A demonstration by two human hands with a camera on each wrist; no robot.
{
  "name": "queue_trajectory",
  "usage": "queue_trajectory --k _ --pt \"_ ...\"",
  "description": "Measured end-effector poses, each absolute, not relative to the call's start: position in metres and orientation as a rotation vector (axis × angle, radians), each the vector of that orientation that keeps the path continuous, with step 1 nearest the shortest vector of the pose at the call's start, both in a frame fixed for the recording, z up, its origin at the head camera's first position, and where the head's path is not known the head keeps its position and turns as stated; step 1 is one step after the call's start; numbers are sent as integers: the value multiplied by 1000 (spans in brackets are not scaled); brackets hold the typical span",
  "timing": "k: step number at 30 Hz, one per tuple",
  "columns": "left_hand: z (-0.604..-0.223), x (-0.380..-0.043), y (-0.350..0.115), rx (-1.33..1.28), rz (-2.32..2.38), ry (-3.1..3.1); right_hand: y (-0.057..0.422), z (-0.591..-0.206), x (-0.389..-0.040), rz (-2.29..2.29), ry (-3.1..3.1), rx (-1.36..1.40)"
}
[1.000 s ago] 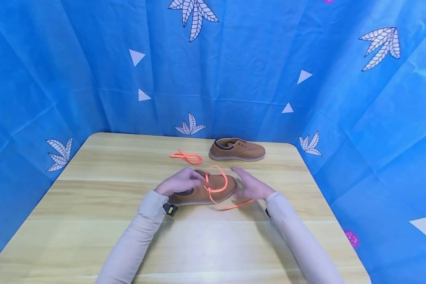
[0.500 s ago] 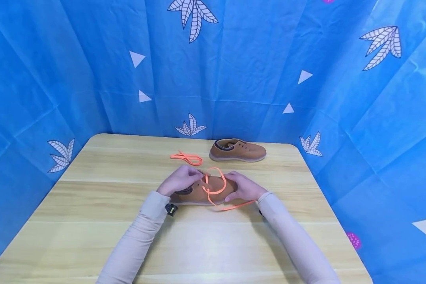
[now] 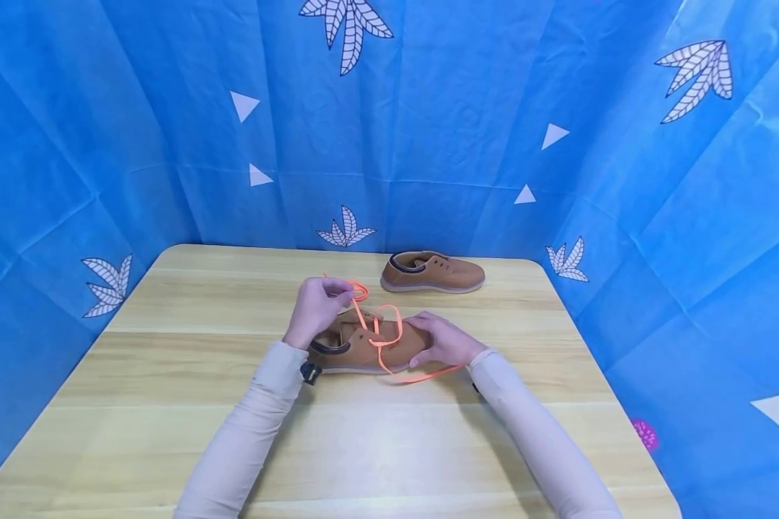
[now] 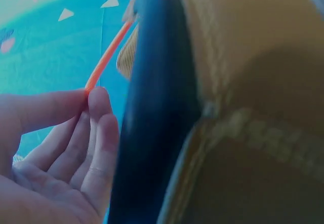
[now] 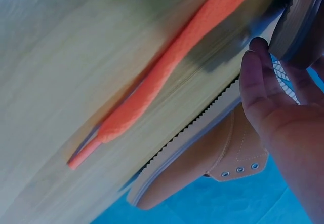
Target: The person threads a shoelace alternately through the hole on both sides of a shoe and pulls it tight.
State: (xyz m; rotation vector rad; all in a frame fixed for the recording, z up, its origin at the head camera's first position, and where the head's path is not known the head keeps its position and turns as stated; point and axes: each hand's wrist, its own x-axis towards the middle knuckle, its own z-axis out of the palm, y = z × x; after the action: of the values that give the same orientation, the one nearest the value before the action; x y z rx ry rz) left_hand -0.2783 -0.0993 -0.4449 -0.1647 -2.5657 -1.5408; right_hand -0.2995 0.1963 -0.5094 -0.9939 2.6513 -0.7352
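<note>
A brown lace-up shoe [image 3: 357, 357] lies on the table with its toe to the right. An orange shoelace [image 3: 399, 324] is threaded through its front eyelets. Above the shoe's opening, my left hand [image 3: 318, 306] pinches one end of the lace between thumb and index finger. In the left wrist view that stretch of lace [image 4: 105, 59] runs taut past the dark collar. My right hand [image 3: 451, 340] grips the toe, thumb on the near side. The lace's other end [image 5: 136, 102] lies loose on the table in the right wrist view.
Behind stands the matching brown shoe [image 3: 438, 275], its eyelets without a lace. A second orange lace [image 3: 361, 291], folded up, lies partly behind my left hand. The wooden table [image 3: 389, 447] is bounded by blue patterned curtains [image 3: 461, 130].
My right hand has come in from the right and taken hold of the shoe's toe. My left hand has risen from the eyelets, up and away, drawing the lace end out with it.
</note>
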Motion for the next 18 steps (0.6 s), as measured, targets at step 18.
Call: queue_trajectory --k 18 --pt "-415 -291 -122 -45 -1900 -2168 198 -510 -297 -708 2689 -1007"
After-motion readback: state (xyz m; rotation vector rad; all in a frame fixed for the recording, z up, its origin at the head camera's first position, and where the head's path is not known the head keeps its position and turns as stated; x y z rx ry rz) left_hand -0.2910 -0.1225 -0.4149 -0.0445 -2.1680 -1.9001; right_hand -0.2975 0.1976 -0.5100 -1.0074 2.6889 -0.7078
